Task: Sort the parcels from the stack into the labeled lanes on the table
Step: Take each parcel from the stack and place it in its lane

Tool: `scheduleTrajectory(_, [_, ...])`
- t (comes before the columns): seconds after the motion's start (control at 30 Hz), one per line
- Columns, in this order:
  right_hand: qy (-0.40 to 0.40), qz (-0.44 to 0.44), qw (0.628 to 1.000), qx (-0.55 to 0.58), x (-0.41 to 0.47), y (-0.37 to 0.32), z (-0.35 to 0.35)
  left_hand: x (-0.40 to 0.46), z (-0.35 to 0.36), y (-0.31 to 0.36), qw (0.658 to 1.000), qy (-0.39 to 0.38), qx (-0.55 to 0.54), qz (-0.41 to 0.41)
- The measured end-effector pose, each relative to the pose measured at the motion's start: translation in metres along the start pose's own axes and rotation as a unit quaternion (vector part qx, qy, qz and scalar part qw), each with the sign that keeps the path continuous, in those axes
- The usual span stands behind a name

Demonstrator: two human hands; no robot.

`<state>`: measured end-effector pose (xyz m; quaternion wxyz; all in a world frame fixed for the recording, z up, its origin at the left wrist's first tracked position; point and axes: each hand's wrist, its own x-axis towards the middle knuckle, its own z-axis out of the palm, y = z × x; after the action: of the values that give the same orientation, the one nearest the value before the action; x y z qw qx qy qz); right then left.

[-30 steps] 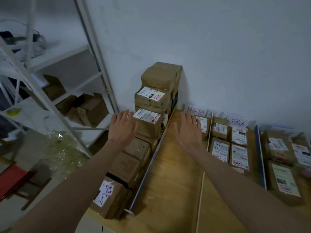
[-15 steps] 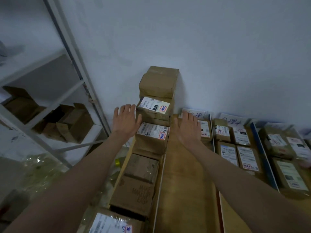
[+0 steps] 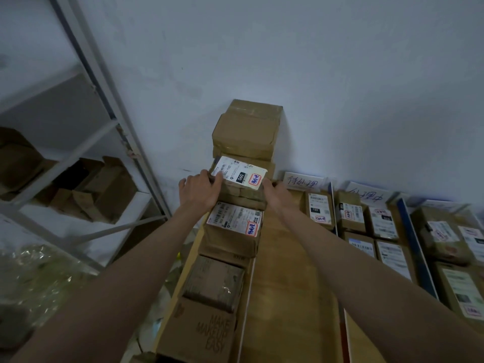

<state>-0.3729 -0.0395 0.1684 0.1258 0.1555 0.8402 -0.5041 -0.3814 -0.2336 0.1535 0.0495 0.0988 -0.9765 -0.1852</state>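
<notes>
Head view — left hand (image 3: 200, 191) and right hand (image 3: 276, 192) clamp curled fingers on opposite sides of the labeled parcel (image 3: 239, 179), mid-stack at the table's (image 3: 285, 271) far-left corner. Best lifted level — taller boxes (image 3: 247, 129) stand close behind it.

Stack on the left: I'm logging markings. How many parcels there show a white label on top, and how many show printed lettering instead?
White-labelled parcels: 2
Printed-lettering box: 1
Total: 3
</notes>
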Motion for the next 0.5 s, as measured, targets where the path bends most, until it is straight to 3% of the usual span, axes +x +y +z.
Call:
scheduleTrajectory(0.23, [0.023,-0.036,0.998,0.054,-0.014,-0.003,-0.012,-0.01,-0.017,0.01,0.998,0.04,-0.045,0.006])
scheduleTrajectory(0.4, [-0.061,-0.079,0.985,0.144,-0.053,-0.005,-0.04,-0.027,-0.045,0.018,0.983,0.046,-0.177,0.015])
scheduleTrajectory(0.5, [-0.081,-0.084,0.983,0.141,-0.069,0.0,-0.057,-0.036,-0.065,0.021,0.976,0.054,-0.205,0.046])
